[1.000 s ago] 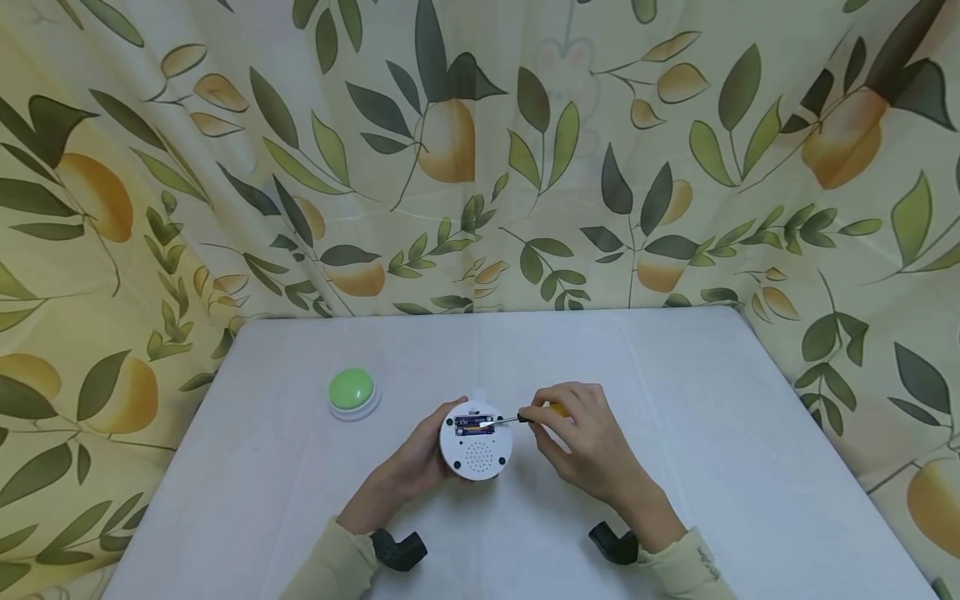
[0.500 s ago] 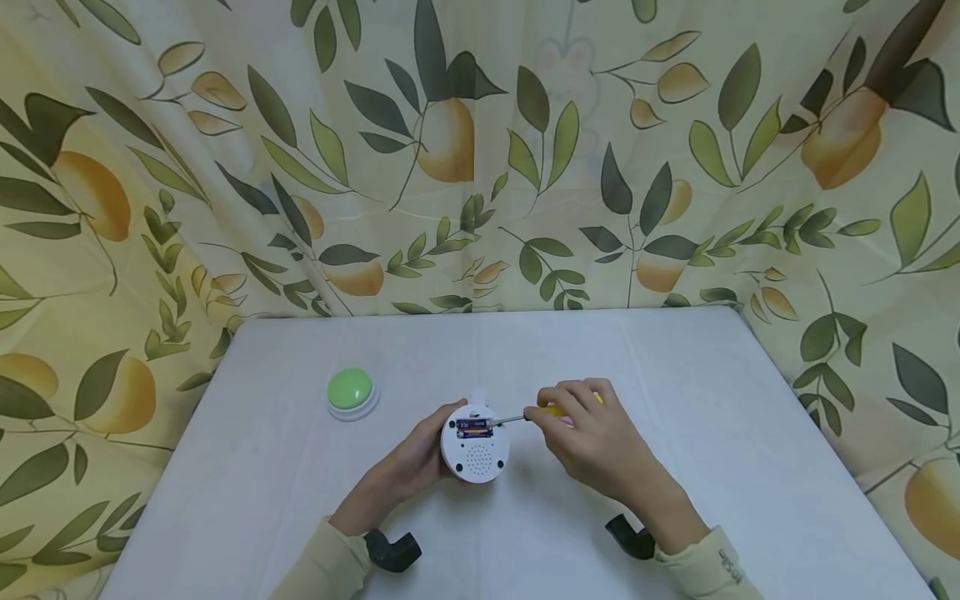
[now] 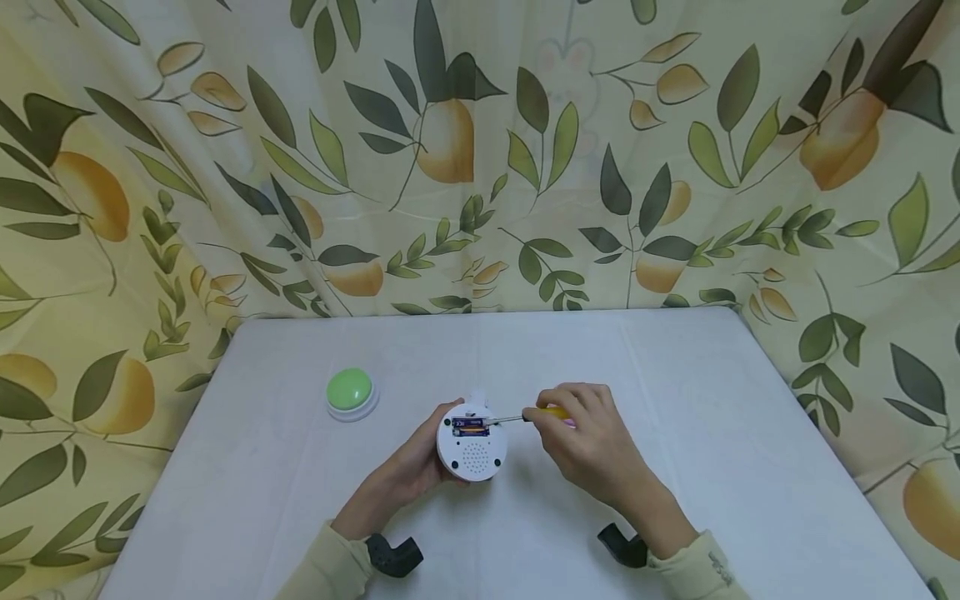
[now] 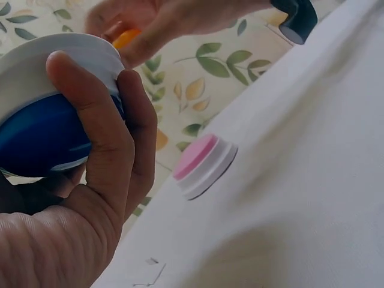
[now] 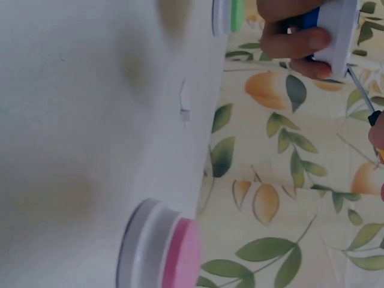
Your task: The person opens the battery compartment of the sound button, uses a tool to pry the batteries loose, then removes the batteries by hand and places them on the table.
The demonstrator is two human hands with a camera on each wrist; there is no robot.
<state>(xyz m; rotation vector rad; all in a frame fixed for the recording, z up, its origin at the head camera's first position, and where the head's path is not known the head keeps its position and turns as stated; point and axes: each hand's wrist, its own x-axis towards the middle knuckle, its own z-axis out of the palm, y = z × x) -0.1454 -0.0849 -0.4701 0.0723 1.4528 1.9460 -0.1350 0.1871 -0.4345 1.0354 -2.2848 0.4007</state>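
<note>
My left hand (image 3: 420, 454) grips a round push-button by its sides, its white underside (image 3: 476, 457) turned up toward the head camera. Its blue dome (image 4: 42, 141) shows in the left wrist view. Dark batteries (image 3: 470, 427) lie in the uncovered compartment, above a patch of small speaker holes. With thumb and fingers, my right hand (image 3: 588, 433) holds a screwdriver (image 3: 510, 418) with a yellow handle, mostly hidden by the fingers. Its metal shaft points left, the tip right at the compartment's right end.
A green-topped button (image 3: 350, 392) stands at the left on the white-covered table (image 3: 300, 500). A pink-topped button (image 4: 204, 165) stands on it too, seen in both wrist views. Near the held button lies a small white piece (image 5: 185, 114). A leaf-and-fruit patterned curtain (image 3: 525, 208) hangs behind.
My right hand moved right and drew the screwdriver tip from over the batteries to the compartment's right end, then shifted slightly back left. The left hand and the held button barely moved.
</note>
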